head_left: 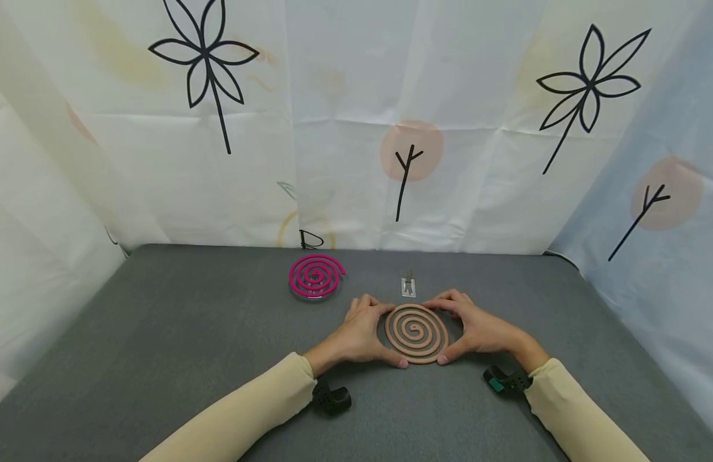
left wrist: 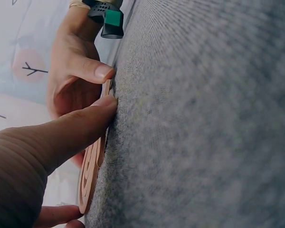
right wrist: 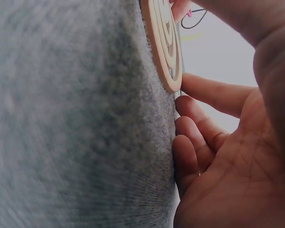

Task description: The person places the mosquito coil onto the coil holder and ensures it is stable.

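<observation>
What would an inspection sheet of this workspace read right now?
Surface: grey tabletop, fabric-like.
Job's things: tan spiral, between the hands.
Clutter: pink spiral farther back, to the left; small metal piece just beyond the tan spiral.
Hands: left hand and right hand hold the tan spiral by its rim.
Cables: none certain; dark line at the back right corner unidentifiable.
Surroundings: pale curtain with black plant prints, behind and at the sides.
</observation>
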{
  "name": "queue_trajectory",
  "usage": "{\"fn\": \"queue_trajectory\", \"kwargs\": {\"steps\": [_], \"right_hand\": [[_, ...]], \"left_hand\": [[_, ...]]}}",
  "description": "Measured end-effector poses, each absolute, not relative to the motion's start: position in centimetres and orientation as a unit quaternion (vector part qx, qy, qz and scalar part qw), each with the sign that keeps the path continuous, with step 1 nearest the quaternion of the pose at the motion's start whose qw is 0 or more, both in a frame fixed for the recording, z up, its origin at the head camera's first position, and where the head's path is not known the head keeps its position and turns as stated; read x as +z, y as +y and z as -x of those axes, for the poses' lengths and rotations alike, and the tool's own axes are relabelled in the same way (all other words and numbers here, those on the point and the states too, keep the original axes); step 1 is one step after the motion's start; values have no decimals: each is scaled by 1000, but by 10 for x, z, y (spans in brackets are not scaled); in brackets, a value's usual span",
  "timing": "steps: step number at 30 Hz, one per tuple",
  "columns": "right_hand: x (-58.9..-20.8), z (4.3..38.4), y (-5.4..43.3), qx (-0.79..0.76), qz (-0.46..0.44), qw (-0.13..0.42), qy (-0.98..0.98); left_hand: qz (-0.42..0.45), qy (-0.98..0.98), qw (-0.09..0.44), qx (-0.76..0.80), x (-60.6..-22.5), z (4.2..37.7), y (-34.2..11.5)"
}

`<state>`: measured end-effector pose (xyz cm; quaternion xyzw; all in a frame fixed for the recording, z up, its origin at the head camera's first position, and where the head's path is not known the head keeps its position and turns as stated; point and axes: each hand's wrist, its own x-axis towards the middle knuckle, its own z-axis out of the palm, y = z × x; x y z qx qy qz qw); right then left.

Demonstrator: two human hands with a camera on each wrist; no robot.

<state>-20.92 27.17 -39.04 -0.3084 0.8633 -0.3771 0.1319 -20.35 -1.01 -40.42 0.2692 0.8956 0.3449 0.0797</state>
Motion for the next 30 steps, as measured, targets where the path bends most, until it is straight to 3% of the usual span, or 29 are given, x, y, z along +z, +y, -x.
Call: {"fn": "queue_trajectory", "kwargs": {"steps": [17, 30], "right_hand": [[-388, 208, 268, -348, 340, 96, 868], [-381, 209, 270, -384, 319, 142, 855]], "left_hand": [[-273, 888, 62, 366, -404, 201, -9], [-277, 874, 56, 395, -404, 199, -8]]}}
